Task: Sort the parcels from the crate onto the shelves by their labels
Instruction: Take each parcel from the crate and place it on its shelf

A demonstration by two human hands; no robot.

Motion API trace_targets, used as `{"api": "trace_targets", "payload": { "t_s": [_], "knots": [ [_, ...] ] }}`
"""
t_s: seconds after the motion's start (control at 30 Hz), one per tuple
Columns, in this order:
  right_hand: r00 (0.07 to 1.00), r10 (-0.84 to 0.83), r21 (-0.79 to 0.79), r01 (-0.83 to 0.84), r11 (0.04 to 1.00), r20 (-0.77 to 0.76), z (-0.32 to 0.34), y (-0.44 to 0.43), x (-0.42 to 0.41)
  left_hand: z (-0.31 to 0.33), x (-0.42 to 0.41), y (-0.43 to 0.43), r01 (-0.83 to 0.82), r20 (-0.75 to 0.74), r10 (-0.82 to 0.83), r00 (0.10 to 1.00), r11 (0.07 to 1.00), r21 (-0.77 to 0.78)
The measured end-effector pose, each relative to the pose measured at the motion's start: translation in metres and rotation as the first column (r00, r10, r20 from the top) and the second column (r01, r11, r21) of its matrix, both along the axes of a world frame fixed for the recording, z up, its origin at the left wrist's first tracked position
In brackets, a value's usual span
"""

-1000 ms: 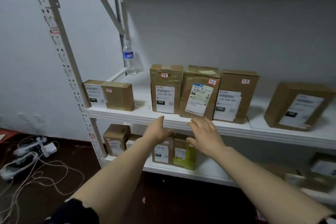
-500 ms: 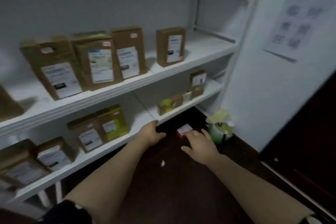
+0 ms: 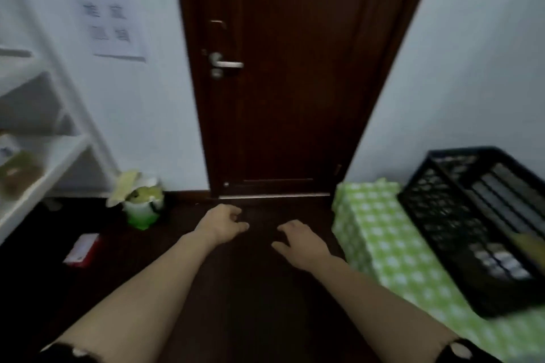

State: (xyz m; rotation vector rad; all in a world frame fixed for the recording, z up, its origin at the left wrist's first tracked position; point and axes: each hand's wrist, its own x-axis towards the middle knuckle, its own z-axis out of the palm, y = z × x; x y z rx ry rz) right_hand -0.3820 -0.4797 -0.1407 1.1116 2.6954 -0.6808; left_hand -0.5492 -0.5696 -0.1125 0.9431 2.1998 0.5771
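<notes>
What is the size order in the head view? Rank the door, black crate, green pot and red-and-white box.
1. door
2. black crate, nearer the camera and cut off at the frame edge
3. green pot
4. red-and-white box, somewhat smaller than the pot

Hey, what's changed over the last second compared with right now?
The view swung right, away from the parcel shelves, now at the left edge, to the dark door and the black crate on the green checked cloth. The left hand and right hand moved away from the shelf front and now hang low over the floor. Unchanged: both hands hold nothing, fingers relaxed.
</notes>
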Motion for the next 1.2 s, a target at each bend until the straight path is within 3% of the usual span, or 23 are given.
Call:
{"api": "trace_targets", "payload": {
  "t_s": [0.23, 0.5, 0.63, 0.73, 0.83, 0.93, 1.03, 1.2],
  "knots": [
    [0.903, -0.430, -0.026, 0.430, 0.903, -0.010, -0.001, 0.083, 0.201, -0.003, 0.181, 0.145, 0.407, -0.032, -0.406, 0.913, 0.913, 0.020],
    [0.652, -0.737, -0.085, 0.736, 0.672, -0.181, 0.004, 0.168, 0.323, 0.003, 0.299, 0.278, 0.675, -0.120, -0.669, 0.733, 0.738, 0.011],
    [0.429, -0.852, -0.132, 0.866, 0.482, -0.298, 0.000, 0.227, 0.361, -0.003, 0.340, 0.355, 0.762, -0.178, -0.744, 0.644, 0.644, 0.065],
    [0.132, -0.925, -0.258, 0.938, 0.233, -0.358, -0.001, 0.267, 0.390, -0.012, 0.373, 0.414, 0.786, -0.140, -0.775, 0.617, 0.596, 0.163],
    [-0.190, -0.943, -0.417, 0.907, -0.062, -0.274, -0.013, 0.302, 0.422, -0.019, 0.405, 0.464, 0.831, -0.082, -0.832, 0.549, 0.532, 0.162],
    [-0.415, -0.899, -0.533, 0.797, -0.285, -0.140, -0.023, 0.332, 0.452, -0.030, 0.440, 0.507, 0.858, -0.022, -0.863, 0.505, 0.498, 0.128],
    [-0.540, -0.841, -0.605, 0.679, -0.416, -0.029, -0.047, 0.365, 0.480, -0.054, 0.478, 0.544, 0.871, 0.041, -0.873, 0.487, 0.488, 0.058],
    [-0.659, -0.739, -0.727, 0.440, -0.527, 0.138, -0.116, 0.417, 0.513, -0.108, 0.537, 0.583, 0.880, 0.129, -0.877, 0.463, 0.437, -0.187]
  ]
}}
